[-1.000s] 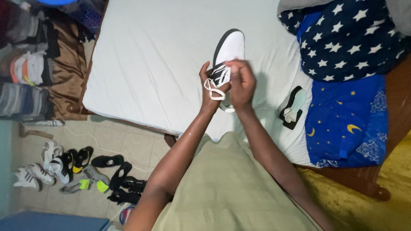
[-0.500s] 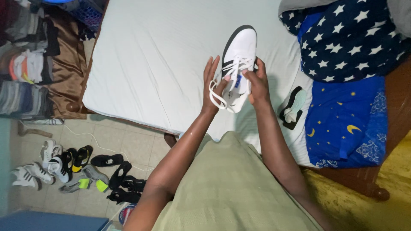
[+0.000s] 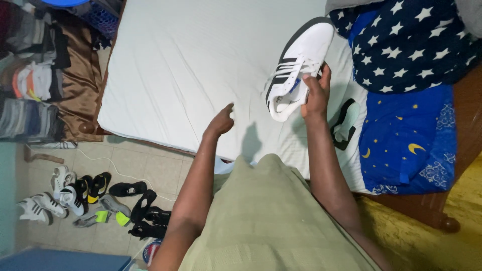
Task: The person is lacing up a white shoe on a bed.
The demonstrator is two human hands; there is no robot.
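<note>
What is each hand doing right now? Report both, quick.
Left hand: empty, fingers loosely curled, above the white mattress, holding nothing.
Right hand: closed on the white sneaker with black stripes, lifted off the bed.

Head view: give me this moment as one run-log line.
right hand: holds white sneaker above bed | left hand: empty, over bed | insole: on bed

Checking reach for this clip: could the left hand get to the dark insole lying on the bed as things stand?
Probably not directly. The left hand hangs empty over the sheet, while the insole lies beyond the right hand, whose forearm and held white sneaker cross the path.
</note>
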